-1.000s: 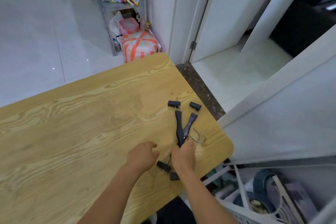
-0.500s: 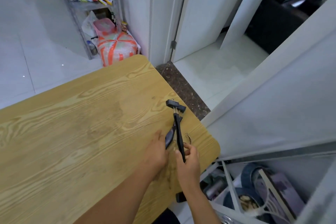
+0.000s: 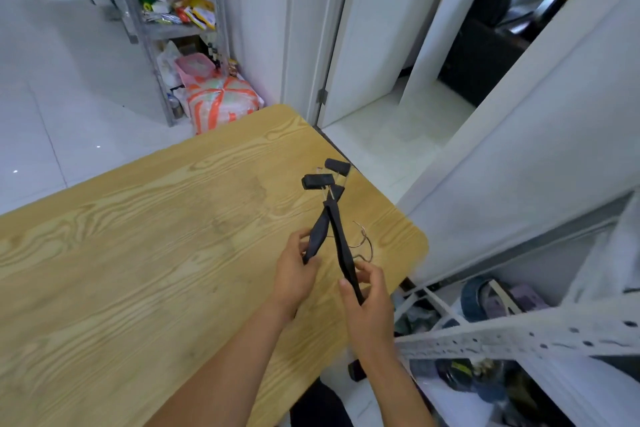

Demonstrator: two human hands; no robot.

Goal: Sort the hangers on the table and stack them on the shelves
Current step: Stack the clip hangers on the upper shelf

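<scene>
Where the hands meet: above the wooden table [image 3: 138, 236], over its corner on the person's right side.
Left hand [image 3: 294, 274]: fingers curled round the near end of one black hanger [image 3: 317, 236], gripping it; the tip of that bar is covered by the fingers.
Right hand [image 3: 367, 298]: thumb and fingertips pinch the bar of a second hanger [image 3: 341, 243], whose near end runs down behind the palm and out of sight.
Crossing: the two bars cross just beyond the left hand's fingers and make a narrow X.
Far clips [image 3: 318, 181]: two black clips on thin wires, well beyond both hands; which clip belongs to which bar is hard to make out.
Hooks [image 3: 363, 243]: thin metal loops just beyond the right hand's fingers, faint against the wood grain; their number cannot be told.
Dark block [image 3: 356, 370]: below the right wrist, past the table edge, half hidden by the forearm; what it is attached to cannot be told.
White shelf rack [image 3: 502, 340]: to the right of the right hand, with a perforated rail, blurred; the things on it are a dim jumble cut off by the frame edge.
Far beyond the hands: a metal shelving unit [image 3: 180, 28] holding packets, a bundle taped in orange [image 3: 221, 104] on the floor, and a white door [image 3: 363, 28].
</scene>
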